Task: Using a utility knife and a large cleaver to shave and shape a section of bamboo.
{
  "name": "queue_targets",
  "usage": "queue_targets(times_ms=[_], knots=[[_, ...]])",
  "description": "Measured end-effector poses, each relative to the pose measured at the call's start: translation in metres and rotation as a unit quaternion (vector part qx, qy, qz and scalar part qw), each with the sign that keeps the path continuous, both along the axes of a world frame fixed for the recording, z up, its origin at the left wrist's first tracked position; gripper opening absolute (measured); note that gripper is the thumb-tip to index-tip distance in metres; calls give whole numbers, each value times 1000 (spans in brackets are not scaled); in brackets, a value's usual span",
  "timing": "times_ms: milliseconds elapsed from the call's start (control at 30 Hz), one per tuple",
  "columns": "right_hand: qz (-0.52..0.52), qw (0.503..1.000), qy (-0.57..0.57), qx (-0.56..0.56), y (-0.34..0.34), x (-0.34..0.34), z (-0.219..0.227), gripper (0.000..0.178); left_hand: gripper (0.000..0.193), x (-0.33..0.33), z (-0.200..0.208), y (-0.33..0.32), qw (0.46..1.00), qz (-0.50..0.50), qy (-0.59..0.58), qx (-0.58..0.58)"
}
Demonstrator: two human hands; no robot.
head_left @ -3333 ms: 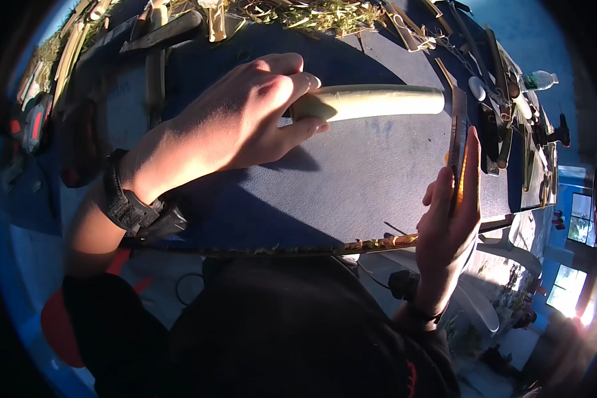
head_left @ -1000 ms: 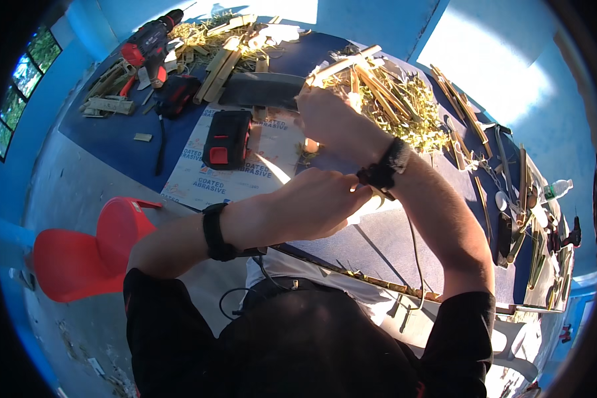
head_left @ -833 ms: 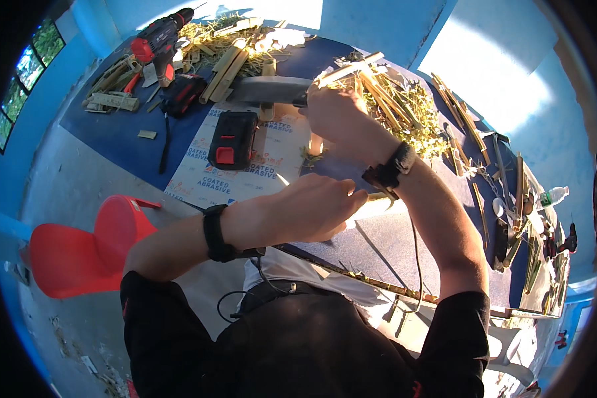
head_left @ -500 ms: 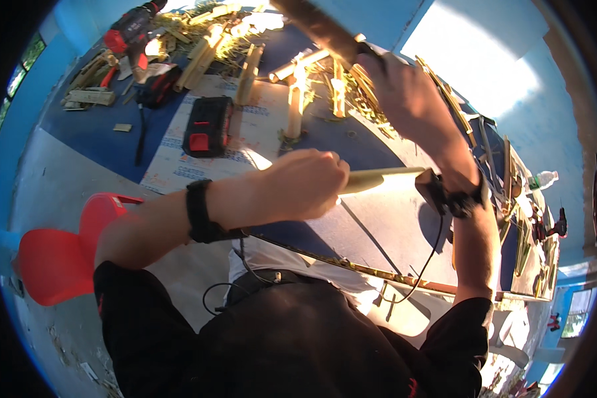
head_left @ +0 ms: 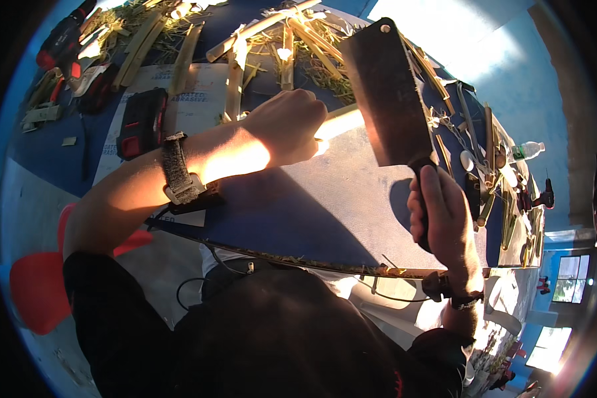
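My left hand [head_left: 286,127] is closed round a pale bamboo piece [head_left: 342,124], held above the table. Its far end points right and passes out of sight behind the blade of a cleaver [head_left: 390,96]. My right hand [head_left: 444,211] grips the dark handle of that cleaver, with the broad blade pointing up and away from me. Whether the blade touches the bamboo, I cannot tell. Both wrists wear dark bands.
A black and red battery pack [head_left: 141,125] lies left of my hand, beyond it a cordless drill [head_left: 61,41]. Split bamboo [head_left: 259,30] and shavings cover the far side. A plastic bottle [head_left: 527,151] sits at right; a red chair [head_left: 36,292] stands at lower left.
The cleaver has come down from high up, where it was partly out of view, to beside the bamboo's right end. My left hand keeps its grip, and the whole view has shifted.
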State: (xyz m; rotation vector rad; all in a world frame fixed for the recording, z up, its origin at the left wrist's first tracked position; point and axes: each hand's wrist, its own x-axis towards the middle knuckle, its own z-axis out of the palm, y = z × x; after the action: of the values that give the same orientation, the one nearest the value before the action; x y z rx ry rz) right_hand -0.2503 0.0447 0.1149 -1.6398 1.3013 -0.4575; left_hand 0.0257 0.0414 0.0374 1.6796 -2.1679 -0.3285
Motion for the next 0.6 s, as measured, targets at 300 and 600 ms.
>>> queue_targets(times_ms=[300,600], knots=[[27,998,55,0,-2,14,-24,38,28,3,-3,-3,999,-12,37,27],[30,994,99,-26,-2,13,-32,40,32,6,-9,-3,998,5,43,37]])
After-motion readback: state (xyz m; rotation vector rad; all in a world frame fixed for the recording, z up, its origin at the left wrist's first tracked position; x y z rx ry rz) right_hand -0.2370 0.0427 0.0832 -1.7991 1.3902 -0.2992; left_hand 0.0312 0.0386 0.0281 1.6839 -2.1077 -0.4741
